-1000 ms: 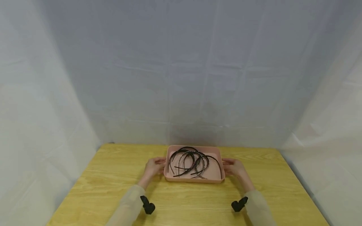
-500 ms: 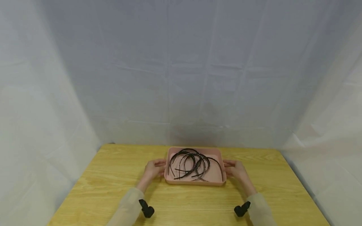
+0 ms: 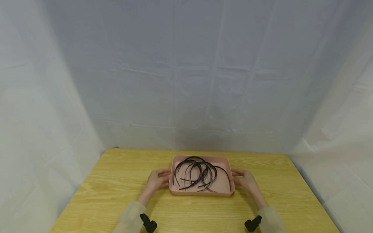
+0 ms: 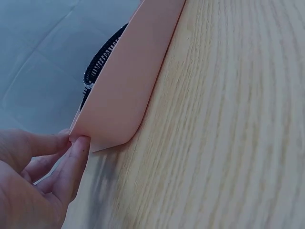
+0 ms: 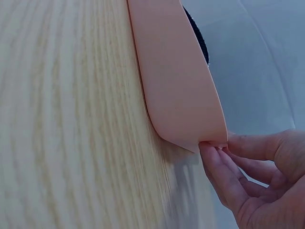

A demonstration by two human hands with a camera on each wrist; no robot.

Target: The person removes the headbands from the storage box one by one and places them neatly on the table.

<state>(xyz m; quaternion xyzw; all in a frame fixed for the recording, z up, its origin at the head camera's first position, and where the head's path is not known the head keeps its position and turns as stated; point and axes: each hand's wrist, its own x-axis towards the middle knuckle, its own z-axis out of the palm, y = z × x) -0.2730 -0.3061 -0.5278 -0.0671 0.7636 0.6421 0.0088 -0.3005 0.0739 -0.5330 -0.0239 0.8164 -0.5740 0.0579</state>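
Observation:
A shallow pink tray [image 3: 201, 194] rests on the wooden table, its long side facing me. Several thin dark headbands [image 3: 201, 176] lie tangled inside it, some with a toothed or beaded look. At the tray's left end, my left hand [image 3: 157, 179] holds its edge; in the left wrist view the fingertips [image 4: 82, 142] are right at the near corner. The opposite end is held by my right hand [image 3: 245, 180], with fingertips [image 5: 206, 147] at the corner in the right wrist view. The far fingers of both hands are partly hidden.
The light wooden table [image 3: 116, 191] extends around the tray on all sides. A pale hanging sheet [image 3: 192, 81] stands behind the table and wraps round at left and right. Black wrist cameras [image 3: 148, 223] sit on both sleeves.
The tray has slid toward me, away from the table's back edge, with the headbands in it. Both hands have moved back with it, keeping their places at its ends.

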